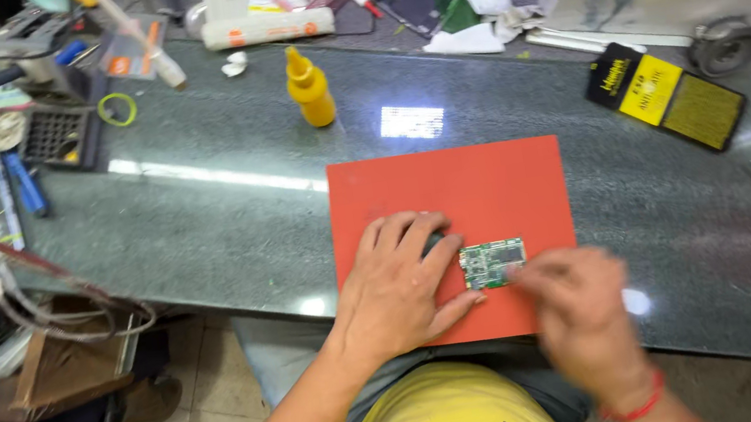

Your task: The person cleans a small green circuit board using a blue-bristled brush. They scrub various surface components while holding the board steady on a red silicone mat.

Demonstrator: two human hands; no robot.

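Here, looking down from the head camera, we see a small green circuit board [493,263] lying near the front edge of a red mat [469,184] on a dark green stone counter [230,211]. Our left hand [400,285] lies flat and spread on the mat, palm down, its fingertips touching the board's left edge and covering a dark object we cannot make out; it pins rather than grips. Our right hand [582,309], with a red band at the wrist, is blurred at the board's right edge, fingers drawn together, and we cannot tell whether it pinches anything. Behind the mat stands a yellow squeeze bottle [310,87]. To the right lies a black and yellow flat packet [665,95], well apart from the mat. At far left sit a blue pen [25,183] and a dark grid tray [56,137] among tangled cables.
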